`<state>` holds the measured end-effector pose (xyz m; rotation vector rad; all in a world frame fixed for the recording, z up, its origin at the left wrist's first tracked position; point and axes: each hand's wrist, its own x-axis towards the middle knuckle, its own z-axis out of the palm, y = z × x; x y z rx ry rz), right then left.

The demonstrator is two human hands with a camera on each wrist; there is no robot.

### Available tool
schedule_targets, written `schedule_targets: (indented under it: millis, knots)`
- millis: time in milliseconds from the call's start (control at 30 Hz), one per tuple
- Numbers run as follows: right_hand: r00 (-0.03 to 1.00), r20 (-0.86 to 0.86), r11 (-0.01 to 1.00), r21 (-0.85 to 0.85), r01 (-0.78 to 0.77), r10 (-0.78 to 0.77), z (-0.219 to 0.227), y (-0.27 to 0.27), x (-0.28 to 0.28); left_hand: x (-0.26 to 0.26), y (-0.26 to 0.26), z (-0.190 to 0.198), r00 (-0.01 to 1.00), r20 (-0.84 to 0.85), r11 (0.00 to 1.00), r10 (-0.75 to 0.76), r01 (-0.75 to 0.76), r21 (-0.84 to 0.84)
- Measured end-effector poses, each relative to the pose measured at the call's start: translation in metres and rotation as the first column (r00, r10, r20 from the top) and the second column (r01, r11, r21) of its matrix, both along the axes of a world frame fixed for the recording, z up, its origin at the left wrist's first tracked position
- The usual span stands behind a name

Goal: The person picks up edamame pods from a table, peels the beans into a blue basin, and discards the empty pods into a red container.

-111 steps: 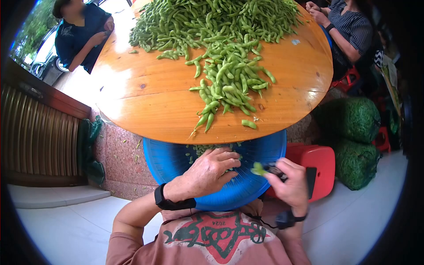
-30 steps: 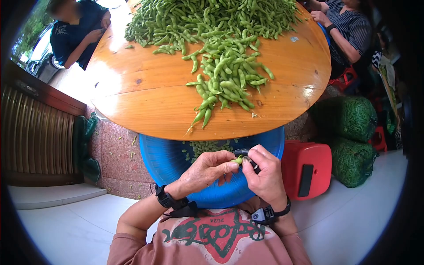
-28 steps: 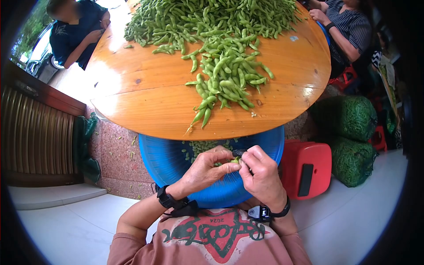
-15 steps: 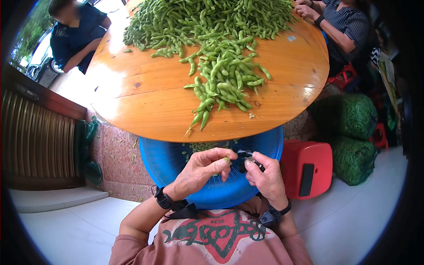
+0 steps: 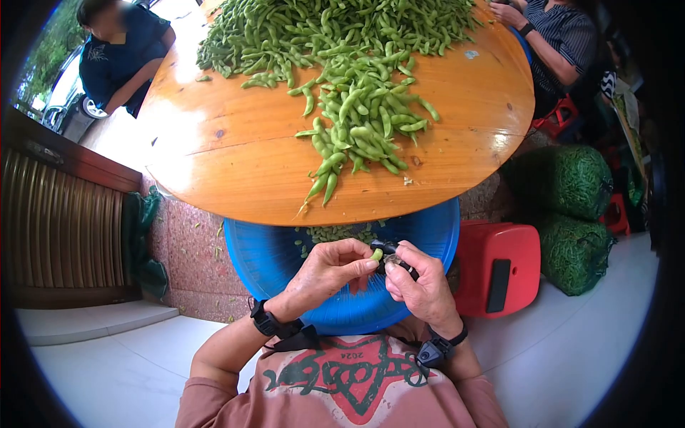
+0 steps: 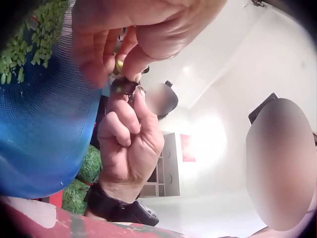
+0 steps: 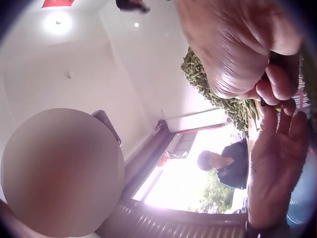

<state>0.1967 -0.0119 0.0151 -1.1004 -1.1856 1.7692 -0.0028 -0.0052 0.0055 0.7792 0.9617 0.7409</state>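
In the head view my left hand (image 5: 325, 274) pinches a green soybean pod (image 5: 376, 255) between thumb and forefinger, over the blue basin (image 5: 257, 260). Right beside it, my right hand (image 5: 428, 289) grips a small black tool (image 5: 386, 246), whose exact kind I cannot tell. The tool's end is close against the pod. Shelled green beans (image 5: 332, 233) lie in the basin's far part, partly under the table edge. In the left wrist view the pod (image 6: 119, 65) shows between the left fingers, just above the black tool (image 6: 124, 87).
A wooden table (image 5: 228, 178) bears a large heap of soybean pods (image 5: 335, 28), with a strand trailing toward me. Right of the basin stands a red stool (image 5: 524, 264). Stuffed green net sacks (image 5: 571, 250) stand beyond it. Two people sit across the table.
A lone pod at the table's near edge is gone from there. My left hand came up from the basin to meet the right; half a second ago they were slightly apart, now closer.
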Motion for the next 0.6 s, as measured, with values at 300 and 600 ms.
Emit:
schedule_targets:
  millis: [300, 600]
  knots:
    - [0.981, 0.193, 0.962, 0.267, -0.055, 0.003, 0.001, 0.004, -0.001, -0.002, -0.003, -0.012, 0.996, 0.072, 0.997, 0.049, -0.053, 0.054]
    - [0.993, 0.112, 0.996, 0.083, -0.042, 0.032, 0.005, 0.007, -0.002, 0.005, -0.003, -0.004, 0.987, 0.157, 0.999, 0.03, -0.034, 0.022]
